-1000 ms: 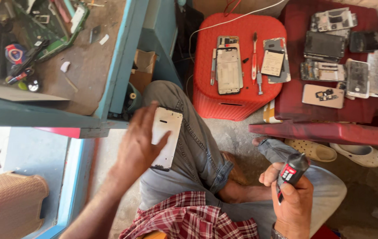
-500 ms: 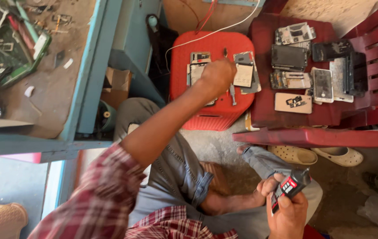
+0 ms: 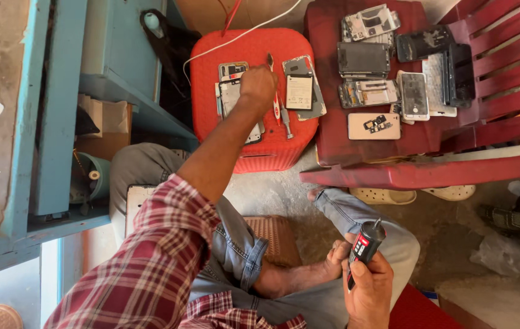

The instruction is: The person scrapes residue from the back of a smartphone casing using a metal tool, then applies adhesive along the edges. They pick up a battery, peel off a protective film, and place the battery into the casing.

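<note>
My left hand stretches out over a red plastic stool, its fingers curled down. It rests at the edge of an opened phone frame, beside a small red-handled screwdriver; what the fingers pinch is hidden. A phone back with a battery lies just right of the hand. Low at the right, my right hand grips a black and red electric screwdriver, tip up, above my knee. A white phone lies on my left thigh, mostly covered by my plaid sleeve.
A dark red plastic chair to the right carries several dismantled phones and screens. A blue workbench with a shelf and a cardboard box stands at the left. A white cable runs over the stool. Sandals lie under the chair.
My left hand left the white phone on my lap and reached forward to the red stool, settling on the phone frame. The right hand still holds the electric screwdriver.
</note>
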